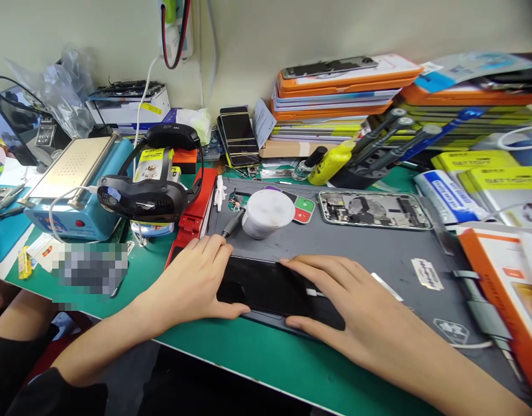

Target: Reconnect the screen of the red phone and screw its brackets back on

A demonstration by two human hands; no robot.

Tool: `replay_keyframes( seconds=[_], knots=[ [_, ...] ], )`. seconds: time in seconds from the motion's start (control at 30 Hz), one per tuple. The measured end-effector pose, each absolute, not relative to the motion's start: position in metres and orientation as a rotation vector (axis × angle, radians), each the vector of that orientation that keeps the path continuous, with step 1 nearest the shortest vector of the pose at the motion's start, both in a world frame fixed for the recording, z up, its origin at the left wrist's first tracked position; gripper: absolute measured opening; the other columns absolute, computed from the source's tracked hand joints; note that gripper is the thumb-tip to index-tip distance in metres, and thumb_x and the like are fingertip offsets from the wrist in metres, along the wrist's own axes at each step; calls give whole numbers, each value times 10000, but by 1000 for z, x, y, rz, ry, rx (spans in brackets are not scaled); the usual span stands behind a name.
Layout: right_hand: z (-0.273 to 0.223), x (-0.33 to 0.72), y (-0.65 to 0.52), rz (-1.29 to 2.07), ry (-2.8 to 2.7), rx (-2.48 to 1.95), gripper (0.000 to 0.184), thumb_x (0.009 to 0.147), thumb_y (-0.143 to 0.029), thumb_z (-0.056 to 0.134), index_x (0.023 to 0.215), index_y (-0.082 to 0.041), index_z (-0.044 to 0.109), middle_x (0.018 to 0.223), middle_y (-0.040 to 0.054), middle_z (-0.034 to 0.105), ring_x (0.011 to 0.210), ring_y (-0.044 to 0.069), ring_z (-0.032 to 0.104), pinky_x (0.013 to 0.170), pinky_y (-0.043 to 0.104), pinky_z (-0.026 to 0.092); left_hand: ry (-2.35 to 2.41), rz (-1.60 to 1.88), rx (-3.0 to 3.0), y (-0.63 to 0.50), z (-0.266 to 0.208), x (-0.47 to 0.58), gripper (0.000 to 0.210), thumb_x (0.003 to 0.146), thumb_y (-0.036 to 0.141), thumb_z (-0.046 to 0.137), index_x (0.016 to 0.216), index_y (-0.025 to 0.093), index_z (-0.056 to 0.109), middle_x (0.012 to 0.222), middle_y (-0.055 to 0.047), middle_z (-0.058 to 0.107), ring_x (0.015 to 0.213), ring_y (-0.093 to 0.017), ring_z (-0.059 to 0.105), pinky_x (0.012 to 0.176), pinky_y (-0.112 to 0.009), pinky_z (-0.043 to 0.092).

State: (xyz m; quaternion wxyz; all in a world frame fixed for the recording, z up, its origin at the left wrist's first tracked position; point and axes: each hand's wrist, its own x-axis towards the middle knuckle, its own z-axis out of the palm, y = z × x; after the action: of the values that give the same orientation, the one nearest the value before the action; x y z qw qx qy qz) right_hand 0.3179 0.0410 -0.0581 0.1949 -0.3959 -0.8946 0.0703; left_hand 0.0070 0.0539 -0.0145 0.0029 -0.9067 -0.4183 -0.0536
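A smartphone (pixel 266 286) with a dark, glossy screen lies face up at the near edge of the grey work mat (pixel 357 245). My left hand (pixel 196 280) grips its left end, thumb along the near edge and fingers at the far edge. Around the right end, my right hand (pixel 339 294) spans the phone with fingers at the far side and thumb at the near side. A small white plug shape (pixel 314 293) shows over the screen by my right palm; whether it is real or displayed I cannot tell. Beyond the phone stands a white round tub (pixel 268 214).
An opened phone (pixel 374 210) lies on the mat's far side. A dark-handled tool (pixel 233 223) rests beside the tub. Left are a black headset (pixel 144 193) and a blue machine (pixel 75 214). A tool holder (pixel 353 176), stacked boxes (pixel 335 95) and an orange-white box (pixel 504 294) stand rightward.
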Motion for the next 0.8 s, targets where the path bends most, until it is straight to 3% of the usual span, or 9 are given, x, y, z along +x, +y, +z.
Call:
replay_keyframes(
  seconds=[0.8],
  knots=[
    [-50,316,42,233,-2494,-1079,572,1169,-592,559,1589,-206,516,1443,154,683,1290,322,673,1056,487,599,-1270,-156,-2830,56,-8,7,866,834,734,916,1299,67,617,1295,-190,699,1165,-381,730,1001,-511,648]
  ],
)
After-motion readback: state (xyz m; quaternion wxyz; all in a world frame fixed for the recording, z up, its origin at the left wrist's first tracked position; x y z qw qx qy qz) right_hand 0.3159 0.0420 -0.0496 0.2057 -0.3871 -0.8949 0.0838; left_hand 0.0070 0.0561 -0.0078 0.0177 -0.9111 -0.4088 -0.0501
